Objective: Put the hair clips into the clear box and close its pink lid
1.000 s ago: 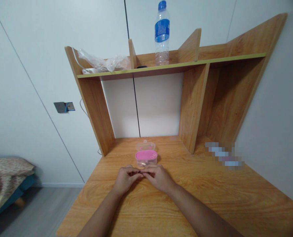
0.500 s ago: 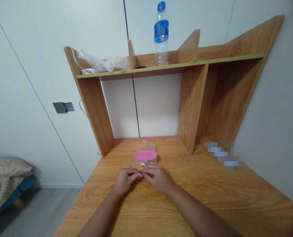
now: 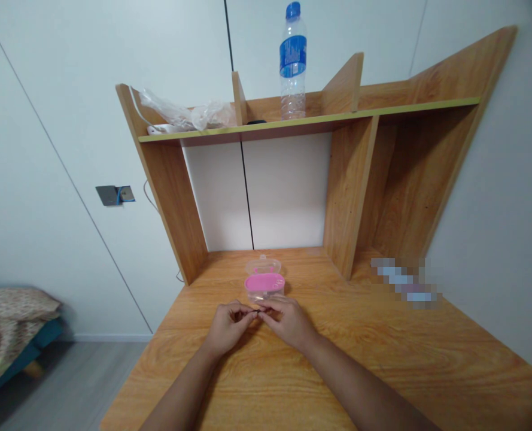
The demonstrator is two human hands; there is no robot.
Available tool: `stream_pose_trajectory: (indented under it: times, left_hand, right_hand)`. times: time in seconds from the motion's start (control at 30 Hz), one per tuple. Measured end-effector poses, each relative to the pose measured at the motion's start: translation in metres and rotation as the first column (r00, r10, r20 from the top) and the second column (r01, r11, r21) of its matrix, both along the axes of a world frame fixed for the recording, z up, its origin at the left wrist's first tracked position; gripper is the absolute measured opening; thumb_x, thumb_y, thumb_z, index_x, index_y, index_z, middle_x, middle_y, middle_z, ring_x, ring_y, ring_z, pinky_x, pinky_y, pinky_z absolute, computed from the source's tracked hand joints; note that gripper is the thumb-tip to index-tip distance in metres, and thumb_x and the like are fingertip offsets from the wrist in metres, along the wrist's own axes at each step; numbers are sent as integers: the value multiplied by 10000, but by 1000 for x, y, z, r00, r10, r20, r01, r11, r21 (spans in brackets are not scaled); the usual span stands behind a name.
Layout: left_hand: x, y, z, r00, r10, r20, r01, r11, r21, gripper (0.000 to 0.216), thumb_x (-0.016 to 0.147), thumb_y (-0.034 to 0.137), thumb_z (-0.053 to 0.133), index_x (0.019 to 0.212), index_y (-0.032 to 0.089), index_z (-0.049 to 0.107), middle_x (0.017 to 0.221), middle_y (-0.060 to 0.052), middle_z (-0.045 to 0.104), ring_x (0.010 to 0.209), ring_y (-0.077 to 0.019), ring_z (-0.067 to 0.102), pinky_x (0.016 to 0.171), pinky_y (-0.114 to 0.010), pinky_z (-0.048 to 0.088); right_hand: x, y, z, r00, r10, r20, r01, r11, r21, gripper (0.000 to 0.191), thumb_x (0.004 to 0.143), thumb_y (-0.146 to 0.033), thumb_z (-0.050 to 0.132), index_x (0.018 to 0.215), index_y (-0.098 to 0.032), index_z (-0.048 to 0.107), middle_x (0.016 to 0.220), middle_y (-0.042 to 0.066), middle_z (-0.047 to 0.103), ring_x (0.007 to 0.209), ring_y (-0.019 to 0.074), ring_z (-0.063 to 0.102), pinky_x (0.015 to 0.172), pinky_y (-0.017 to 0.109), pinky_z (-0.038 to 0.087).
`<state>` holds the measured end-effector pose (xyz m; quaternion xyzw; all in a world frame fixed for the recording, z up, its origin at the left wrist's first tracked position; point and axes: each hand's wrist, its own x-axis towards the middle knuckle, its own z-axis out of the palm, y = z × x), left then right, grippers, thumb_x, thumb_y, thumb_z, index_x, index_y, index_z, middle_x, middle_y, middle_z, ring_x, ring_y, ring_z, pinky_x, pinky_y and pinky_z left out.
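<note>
My left hand (image 3: 228, 327) and my right hand (image 3: 285, 321) meet fingertip to fingertip above the desk. Between their pinched fingers is a small dark object (image 3: 257, 311), too tiny to name and partly covered by the fingers. Just beyond the hands stands a clear plastic box with a pink inner tray (image 3: 264, 282). Its transparent lid (image 3: 263, 266) is tipped back behind it. Some small items show dimly through the box's front wall, but I cannot make out what they are.
A wooden desk (image 3: 382, 371) carries a shelf unit (image 3: 353, 197) at its back. On the shelf are a water bottle (image 3: 293, 60) and a crumpled plastic bag (image 3: 212, 115). A blurred-out item (image 3: 404, 284) lies at the right. A bed (image 3: 14, 323) is at the left.
The fingertips have shifted very slightly, and a bit more of the dark object shows between them. The box and everything else stay where they were.
</note>
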<state>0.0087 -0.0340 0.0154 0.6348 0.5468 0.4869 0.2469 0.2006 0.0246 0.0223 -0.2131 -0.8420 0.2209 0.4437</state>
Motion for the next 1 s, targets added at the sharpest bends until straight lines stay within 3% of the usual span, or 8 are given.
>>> stream_pose_trajectory:
  times: [0.17, 0.37, 0.67, 1.0]
  left_hand:
    - [1, 0, 1, 996, -45, 73, 46, 999, -9, 292, 825, 423, 728, 796, 140, 795, 769, -95, 760, 683, -183, 664, 647, -274, 505]
    - [0, -1, 2, 999, -52, -4, 52, 999, 2, 280, 839, 424, 722, 797, 160, 808, 773, -90, 755, 726, -192, 669, 700, -287, 508]
    - [-1, -3, 5, 993, -113, 20, 113, 994, 5, 428, 909, 502, 620, 772, 139, 800, 764, -112, 742, 727, -206, 654, 702, -302, 489]
    - [0, -1, -1, 979, -130, 154, 134, 991, -16, 401, 832, 506, 724, 754, 114, 751, 739, -105, 731, 664, -175, 634, 646, -278, 480]
  right_hand:
    - [1, 4, -3, 998, 56, 9, -57, 995, 77, 230, 904, -204, 691, 1109, -278, 763, 1013, 55, 778, 954, 208, 698, 871, 349, 564]
    - [1, 7, -5, 998, 57, 34, -60, 992, 112, 182, 932, -235, 668, 1076, -267, 775, 942, 52, 779, 904, 206, 689, 816, 339, 563]
    - [3, 2, -2, 999, 29, 17, -30, 998, 62, 87, 898, -277, 718, 953, -248, 779, 889, 45, 760, 859, 204, 674, 785, 330, 531]
    - [1, 4, -6, 999, 29, 44, -33, 996, 83, 122, 877, -264, 745, 994, -249, 776, 907, 42, 766, 871, 208, 684, 792, 330, 540]
